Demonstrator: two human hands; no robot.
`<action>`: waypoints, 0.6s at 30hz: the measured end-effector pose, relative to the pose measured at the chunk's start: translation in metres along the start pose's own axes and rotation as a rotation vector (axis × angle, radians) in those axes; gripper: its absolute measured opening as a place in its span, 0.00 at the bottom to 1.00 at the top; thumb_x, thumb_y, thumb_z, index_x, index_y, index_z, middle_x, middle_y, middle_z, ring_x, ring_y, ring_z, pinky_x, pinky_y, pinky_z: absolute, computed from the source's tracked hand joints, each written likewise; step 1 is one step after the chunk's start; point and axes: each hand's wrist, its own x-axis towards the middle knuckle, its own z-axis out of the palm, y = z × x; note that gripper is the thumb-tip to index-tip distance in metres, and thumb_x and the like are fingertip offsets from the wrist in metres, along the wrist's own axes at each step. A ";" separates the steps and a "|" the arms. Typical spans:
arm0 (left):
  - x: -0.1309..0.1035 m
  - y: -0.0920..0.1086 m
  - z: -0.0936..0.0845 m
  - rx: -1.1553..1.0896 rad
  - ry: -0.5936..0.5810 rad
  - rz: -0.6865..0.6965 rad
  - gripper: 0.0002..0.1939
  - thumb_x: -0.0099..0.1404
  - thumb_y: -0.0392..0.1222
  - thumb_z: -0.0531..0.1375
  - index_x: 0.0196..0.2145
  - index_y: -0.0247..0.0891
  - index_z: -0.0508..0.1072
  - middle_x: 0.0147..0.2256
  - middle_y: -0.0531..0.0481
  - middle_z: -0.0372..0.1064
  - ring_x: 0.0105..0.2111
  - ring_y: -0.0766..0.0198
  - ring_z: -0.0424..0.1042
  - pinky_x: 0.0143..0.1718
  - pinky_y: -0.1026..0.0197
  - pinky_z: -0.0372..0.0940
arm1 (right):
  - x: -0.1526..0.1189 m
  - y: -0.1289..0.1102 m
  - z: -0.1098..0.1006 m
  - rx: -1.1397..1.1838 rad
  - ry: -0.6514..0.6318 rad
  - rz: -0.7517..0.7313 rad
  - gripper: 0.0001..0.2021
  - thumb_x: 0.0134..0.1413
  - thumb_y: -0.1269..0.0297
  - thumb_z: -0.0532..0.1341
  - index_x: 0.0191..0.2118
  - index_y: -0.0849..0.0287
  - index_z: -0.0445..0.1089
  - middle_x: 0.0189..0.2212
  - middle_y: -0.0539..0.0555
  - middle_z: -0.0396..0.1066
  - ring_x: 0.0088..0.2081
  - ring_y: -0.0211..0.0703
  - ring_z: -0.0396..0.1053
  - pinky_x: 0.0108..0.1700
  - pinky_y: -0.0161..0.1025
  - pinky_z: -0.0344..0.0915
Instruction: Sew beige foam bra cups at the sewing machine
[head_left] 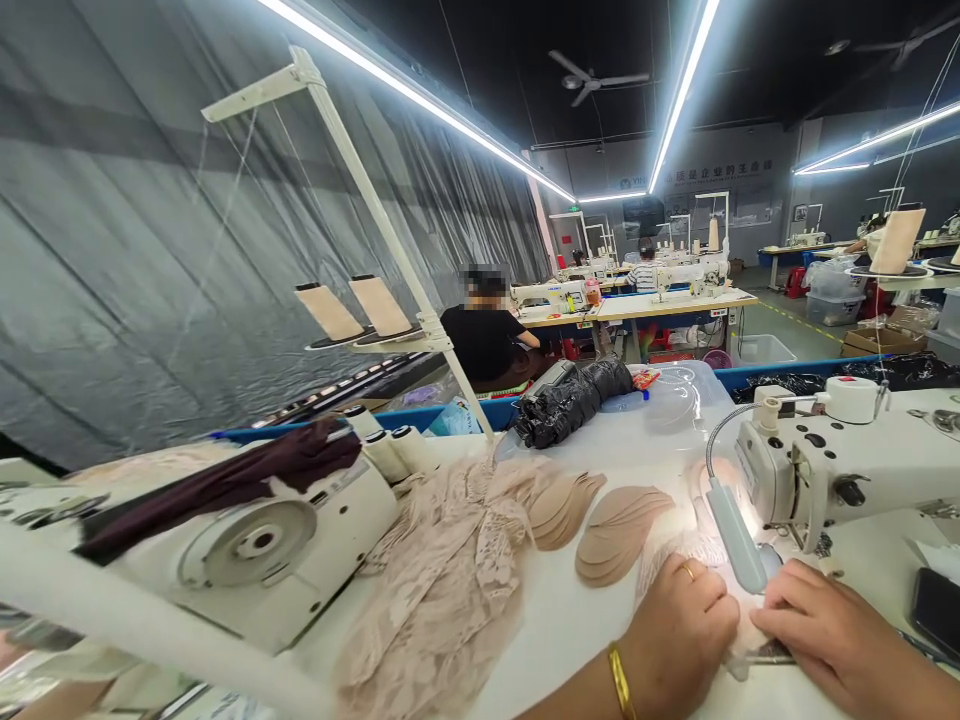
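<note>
Under the head of a white sewing machine (pixel 780 470) lies a piece of beige lace fabric (pixel 679 550), partly hidden by my hands and a grey gooseneck lamp (pixel 735 535). My left hand (pixel 682 625), with a ring and a gold bracelet, has its fingers curled closed on the fabric left of the needle area. On the other side, my right hand (pixel 821 625) pinches the fabric's right part near the presser foot. Two fanned stacks of beige cup-shaped pieces (pixel 622 535) rest on the table to the left, beside a heap of beige lace (pixel 450 570).
Another machine (pixel 277 560) with dark cloth over it stands at left, below a thread stand (pixel 375 210) with cones. A black plastic bundle (pixel 574 400) lies at the table's back. A phone (pixel 937 610) sits at far right. A person in black (pixel 484 335) sits beyond.
</note>
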 end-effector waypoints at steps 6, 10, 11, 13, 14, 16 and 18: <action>0.003 0.003 -0.002 -0.009 0.042 0.004 0.11 0.68 0.39 0.64 0.31 0.39 0.65 0.33 0.50 0.68 0.34 0.60 0.65 0.40 0.54 0.57 | -0.001 0.000 -0.002 -0.007 -0.010 -0.030 0.13 0.73 0.76 0.49 0.48 0.51 0.66 0.43 0.53 0.71 0.44 0.49 0.69 0.41 0.45 0.71; 0.004 0.004 -0.002 -0.041 0.027 0.043 0.10 0.71 0.37 0.62 0.31 0.38 0.67 0.34 0.51 0.71 0.36 0.61 0.67 0.41 0.53 0.57 | -0.002 -0.001 -0.005 0.011 -0.022 -0.040 0.13 0.72 0.77 0.50 0.47 0.52 0.66 0.43 0.52 0.72 0.45 0.48 0.70 0.44 0.44 0.71; 0.004 0.004 -0.001 -0.052 0.025 0.045 0.10 0.71 0.37 0.61 0.31 0.38 0.67 0.33 0.51 0.71 0.36 0.61 0.68 0.41 0.53 0.57 | -0.001 -0.002 -0.006 0.010 -0.018 -0.046 0.13 0.71 0.78 0.50 0.47 0.52 0.66 0.44 0.53 0.72 0.46 0.48 0.70 0.44 0.44 0.72; 0.003 0.003 0.001 -0.063 0.022 0.044 0.10 0.71 0.36 0.61 0.31 0.38 0.67 0.34 0.51 0.72 0.37 0.61 0.68 0.41 0.53 0.57 | 0.000 -0.003 -0.008 0.001 -0.009 -0.063 0.14 0.70 0.79 0.51 0.47 0.52 0.66 0.44 0.53 0.73 0.46 0.48 0.70 0.44 0.44 0.72; 0.002 0.003 0.003 -0.059 0.020 0.049 0.10 0.71 0.36 0.62 0.31 0.37 0.68 0.34 0.50 0.73 0.38 0.61 0.69 0.42 0.53 0.57 | 0.000 -0.004 -0.008 -0.002 -0.001 -0.070 0.14 0.69 0.80 0.51 0.47 0.53 0.67 0.44 0.53 0.73 0.46 0.47 0.71 0.44 0.43 0.73; 0.001 0.002 0.006 -0.029 0.029 0.070 0.08 0.71 0.35 0.63 0.32 0.37 0.70 0.37 0.49 0.75 0.41 0.60 0.69 0.45 0.53 0.57 | 0.001 -0.005 -0.009 0.001 0.014 -0.088 0.15 0.69 0.80 0.51 0.47 0.53 0.68 0.45 0.53 0.74 0.46 0.47 0.71 0.45 0.43 0.73; 0.001 0.001 0.009 0.004 0.038 0.129 0.08 0.71 0.34 0.63 0.32 0.38 0.71 0.37 0.50 0.75 0.41 0.60 0.69 0.47 0.52 0.56 | 0.002 -0.005 -0.010 0.010 0.027 -0.106 0.15 0.70 0.79 0.52 0.49 0.53 0.69 0.46 0.53 0.75 0.47 0.47 0.71 0.46 0.43 0.74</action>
